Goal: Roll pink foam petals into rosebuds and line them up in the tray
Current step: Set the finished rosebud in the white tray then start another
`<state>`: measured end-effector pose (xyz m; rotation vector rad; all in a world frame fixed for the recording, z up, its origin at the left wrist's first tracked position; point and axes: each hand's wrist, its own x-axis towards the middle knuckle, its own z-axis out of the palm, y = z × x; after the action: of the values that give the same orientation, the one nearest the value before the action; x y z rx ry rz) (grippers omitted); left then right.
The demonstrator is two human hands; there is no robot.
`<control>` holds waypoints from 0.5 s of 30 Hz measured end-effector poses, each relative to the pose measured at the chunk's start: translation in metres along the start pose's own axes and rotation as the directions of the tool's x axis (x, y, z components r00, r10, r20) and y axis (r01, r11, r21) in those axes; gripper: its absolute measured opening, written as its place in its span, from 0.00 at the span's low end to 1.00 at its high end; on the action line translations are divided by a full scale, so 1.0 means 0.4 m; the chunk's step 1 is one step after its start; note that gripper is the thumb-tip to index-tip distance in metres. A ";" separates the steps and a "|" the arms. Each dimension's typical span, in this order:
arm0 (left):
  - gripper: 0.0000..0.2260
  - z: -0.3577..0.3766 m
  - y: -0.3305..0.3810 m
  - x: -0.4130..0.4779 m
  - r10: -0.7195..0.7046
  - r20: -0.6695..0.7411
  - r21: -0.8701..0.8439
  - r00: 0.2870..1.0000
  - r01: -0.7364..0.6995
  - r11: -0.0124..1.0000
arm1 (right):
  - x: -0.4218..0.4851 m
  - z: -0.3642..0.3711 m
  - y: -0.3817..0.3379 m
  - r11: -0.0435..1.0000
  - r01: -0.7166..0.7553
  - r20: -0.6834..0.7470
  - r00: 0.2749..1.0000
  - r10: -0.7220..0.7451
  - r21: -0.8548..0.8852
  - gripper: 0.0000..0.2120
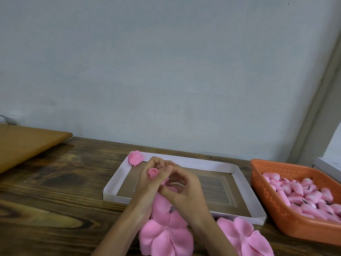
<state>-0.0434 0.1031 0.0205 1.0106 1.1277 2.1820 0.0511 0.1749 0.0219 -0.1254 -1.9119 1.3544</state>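
left fingers [156, 161]: curled round a small rolled bud [153, 172], which is held upright, above the near-left part of the tray.
right fingers [177, 172]: bent into a ring, the tips brought up against the left fingers; the thumb is pressed on the pink foam just below the bud.
left hand [147, 182]: closed on the bud, wrist raised off the bench.
right hand [186, 194]: set just right of the left hand and touching it; a pinch on the foam is seen, though the exact spot is partly hidden.
foam [160, 204]: a pink length is hung from between the hands down to the bench.
petals [166, 235]: a flat flower-shaped piece is laid on the bench below the wrists, joined to the hanging foam; a second piece [243, 235] is laid to its right, against the near tray wall.
tray [203, 164]: white-walled, brown-floored, set on the bench under the hands.
first bud [136, 157]: one rolled bud is lodged at the far-left tray corner, resting on the rim.
basket [267, 196]: orange, perforated, placed just right of the tray and filled with pink pieces [310, 196] marked by dark bits.
bench [55, 182]: dark grained wood.
board [27, 143]: a lighter wooden slab is seen at the far left.
wall [166, 71]: pale grey, behind the bench.
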 end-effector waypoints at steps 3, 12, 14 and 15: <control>0.24 -0.005 0.012 -0.005 -0.012 0.079 -0.023 0.997 0.014 1.000 | 0.004 -0.002 -0.003 1.000 0.015 -0.007 1.000 -0.015 0.026 0.11; 0.12 0.000 -0.014 -0.001 -0.031 -0.004 0.090 1.000 0.031 0.995 | 0.001 -0.005 -0.003 0.999 -0.031 -0.061 0.998 0.031 0.012 0.16; 0.14 0.006 -0.022 -0.001 -0.045 -0.065 0.089 0.997 0.051 0.995 | 0.002 -0.004 0.001 0.998 -0.065 -0.092 0.994 0.065 0.001 0.17; 0.15 0.009 -0.024 0.000 -0.049 -0.102 0.091 0.994 0.058 0.994 | 0.002 -0.003 0.002 0.998 -0.066 -0.113 0.992 0.064 -0.017 0.16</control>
<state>-0.0398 0.1098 0.0139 0.9082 1.2987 2.1749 0.0511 0.1768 0.0219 -0.2708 -1.8419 1.3417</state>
